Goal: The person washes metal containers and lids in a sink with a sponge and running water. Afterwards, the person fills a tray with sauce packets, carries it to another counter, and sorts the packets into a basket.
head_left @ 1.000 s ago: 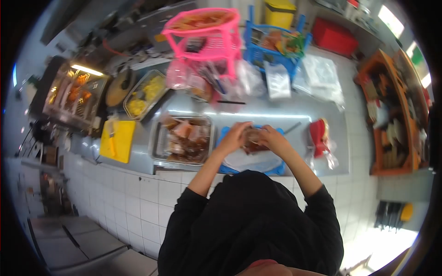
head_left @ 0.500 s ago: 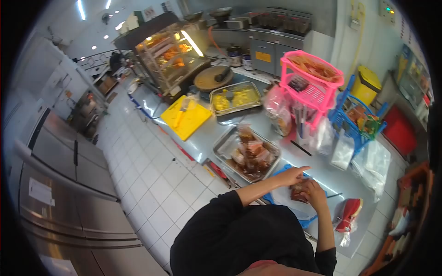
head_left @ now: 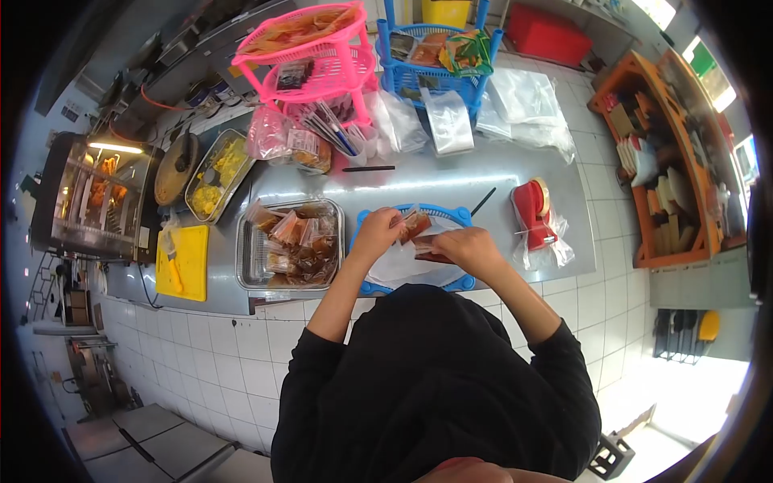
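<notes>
A small clear plastic packet of brown sauce [head_left: 415, 226] is pinched at its edge by the fingers of my left hand [head_left: 377, 232]. Just to the right, my right hand [head_left: 473, 249] has its fingers closed on a second brown packet [head_left: 431, 251], mostly hidden beneath the hand. Both packets are over a blue plastic tray [head_left: 462, 283] lined with a whitish sheet [head_left: 394, 266]. Left of the tray stands a metal pan [head_left: 241, 266] heaped with similar sauce packets [head_left: 310, 249].
A red tape dispenser [head_left: 531, 216] lies at the right. Dark sticks [head_left: 483, 201] rest on the steel counter [head_left: 419, 175]. Behind are a pink rack [head_left: 346, 64], a blue rack [head_left: 431, 76] and plastic bags [head_left: 523, 105]. At left are a yellow cutting board [head_left: 193, 245] and a food warmer [head_left: 88, 197].
My view has swung to the right and down over the counter. My hands, close together on a packet before, are now slightly apart, and two packets show between them.
</notes>
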Demonstrator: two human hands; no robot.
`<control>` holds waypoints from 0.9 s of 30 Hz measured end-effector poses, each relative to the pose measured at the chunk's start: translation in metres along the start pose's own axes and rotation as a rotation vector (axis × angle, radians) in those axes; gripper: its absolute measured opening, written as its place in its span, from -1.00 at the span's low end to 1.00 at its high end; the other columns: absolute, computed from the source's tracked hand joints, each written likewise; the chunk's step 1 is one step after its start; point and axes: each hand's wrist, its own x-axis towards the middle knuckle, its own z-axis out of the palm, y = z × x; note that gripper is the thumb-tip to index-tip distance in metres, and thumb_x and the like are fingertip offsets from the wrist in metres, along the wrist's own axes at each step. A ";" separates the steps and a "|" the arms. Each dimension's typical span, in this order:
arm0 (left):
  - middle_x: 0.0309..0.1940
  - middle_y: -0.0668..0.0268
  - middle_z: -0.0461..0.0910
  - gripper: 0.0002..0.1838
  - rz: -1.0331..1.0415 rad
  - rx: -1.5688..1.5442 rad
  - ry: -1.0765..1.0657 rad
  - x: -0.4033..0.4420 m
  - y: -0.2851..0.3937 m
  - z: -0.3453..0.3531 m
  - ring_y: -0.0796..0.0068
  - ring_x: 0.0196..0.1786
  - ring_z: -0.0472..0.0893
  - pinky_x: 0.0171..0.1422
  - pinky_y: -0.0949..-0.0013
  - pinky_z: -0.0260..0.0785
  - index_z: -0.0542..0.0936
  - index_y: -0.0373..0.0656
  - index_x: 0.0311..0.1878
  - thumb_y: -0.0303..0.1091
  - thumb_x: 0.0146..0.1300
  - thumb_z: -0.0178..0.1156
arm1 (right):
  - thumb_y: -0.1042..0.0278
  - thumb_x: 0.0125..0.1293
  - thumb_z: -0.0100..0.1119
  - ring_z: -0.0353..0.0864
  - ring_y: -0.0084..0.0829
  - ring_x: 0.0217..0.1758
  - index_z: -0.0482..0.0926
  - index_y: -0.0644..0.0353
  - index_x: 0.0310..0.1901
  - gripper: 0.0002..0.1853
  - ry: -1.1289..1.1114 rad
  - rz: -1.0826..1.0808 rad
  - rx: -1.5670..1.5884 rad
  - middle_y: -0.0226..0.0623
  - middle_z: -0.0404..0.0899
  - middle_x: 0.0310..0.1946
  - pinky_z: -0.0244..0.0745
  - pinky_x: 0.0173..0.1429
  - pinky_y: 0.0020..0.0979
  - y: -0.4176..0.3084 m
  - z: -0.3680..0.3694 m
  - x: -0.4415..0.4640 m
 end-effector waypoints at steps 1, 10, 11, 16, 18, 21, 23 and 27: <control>-0.40 0.11 0.59 -0.79 0.015 0.005 0.006 0.000 0.009 -0.003 0.22 -0.37 0.59 -0.26 0.31 0.40 0.57 -0.34 -0.29 -0.38 0.09 0.27 | 0.24 0.07 0.23 0.59 -0.48 -0.41 0.46 0.03 -0.41 -0.85 0.066 -0.039 -0.066 -0.51 0.52 -0.51 0.43 -0.31 -0.42 -0.005 -0.006 -0.007; -0.34 0.19 0.52 -0.89 0.504 0.130 -0.074 0.005 0.070 0.021 0.14 -0.20 0.49 -0.07 0.19 0.36 0.55 -0.22 -0.28 -0.42 0.13 0.20 | 0.22 0.03 0.26 0.54 -0.50 -0.33 0.44 0.01 -0.41 -0.81 0.127 -0.118 -0.146 -0.51 0.49 -0.45 0.41 -0.28 -0.44 0.008 0.033 -0.051; -0.33 0.21 0.52 -0.90 0.507 0.132 -0.116 0.004 0.067 0.029 0.15 -0.18 0.48 -0.05 0.20 0.36 0.56 -0.21 -0.29 -0.42 0.13 0.19 | 0.23 0.03 0.23 0.53 -0.51 -0.31 0.45 0.00 -0.38 -0.83 0.187 -0.160 -0.165 -0.51 0.48 -0.43 0.40 -0.26 -0.44 0.008 0.034 -0.052; -0.29 0.23 0.52 -0.86 0.398 0.109 -0.355 0.000 0.047 0.051 0.18 -0.14 0.48 -0.01 0.23 0.36 0.57 -0.21 -0.24 -0.43 0.13 0.17 | 0.22 0.06 0.20 0.53 -0.52 -0.24 0.50 -0.02 -0.29 -0.82 0.171 -0.079 -0.170 -0.53 0.49 -0.37 0.38 -0.16 -0.43 0.006 0.040 -0.057; -0.28 0.25 0.52 -0.82 0.433 0.003 -0.294 0.001 0.044 0.050 0.21 -0.14 0.48 0.01 0.25 0.36 0.58 -0.20 -0.18 -0.43 0.13 0.17 | 0.15 0.10 0.21 0.52 -0.45 -0.10 0.55 -0.03 -0.17 -0.75 0.183 -0.037 -0.164 -0.49 0.51 -0.23 0.37 -0.07 -0.38 0.005 0.037 -0.057; -0.26 0.26 0.52 -0.81 0.469 -0.062 -0.318 -0.003 0.049 0.045 0.23 -0.11 0.47 0.03 0.27 0.35 0.59 -0.19 -0.15 -0.42 0.17 0.17 | 0.11 0.04 0.34 0.46 -0.32 0.07 0.51 -0.05 0.00 -0.54 0.231 0.089 -0.115 -0.38 0.47 -0.08 0.37 0.07 -0.26 -0.004 0.028 -0.066; -0.24 0.27 0.52 -0.82 0.476 -0.046 -0.354 -0.009 0.048 0.053 0.23 -0.10 0.46 0.03 0.28 0.35 0.59 -0.19 -0.14 -0.42 0.19 0.16 | 0.13 -0.03 0.42 0.42 -0.26 0.11 0.46 -0.05 0.08 -0.42 0.352 0.181 -0.039 -0.31 0.44 -0.01 0.34 0.15 -0.20 -0.008 0.038 -0.074; -0.04 0.23 0.49 -0.60 0.390 -0.075 -0.381 -0.018 0.060 0.050 0.19 0.06 0.41 0.17 0.24 0.30 0.49 -0.16 0.12 -0.29 0.23 0.19 | 0.27 -0.17 0.52 0.36 -0.15 0.21 0.32 -0.02 0.23 -0.16 0.451 0.342 0.302 -0.16 0.40 0.08 0.23 0.32 -0.08 -0.002 0.048 -0.081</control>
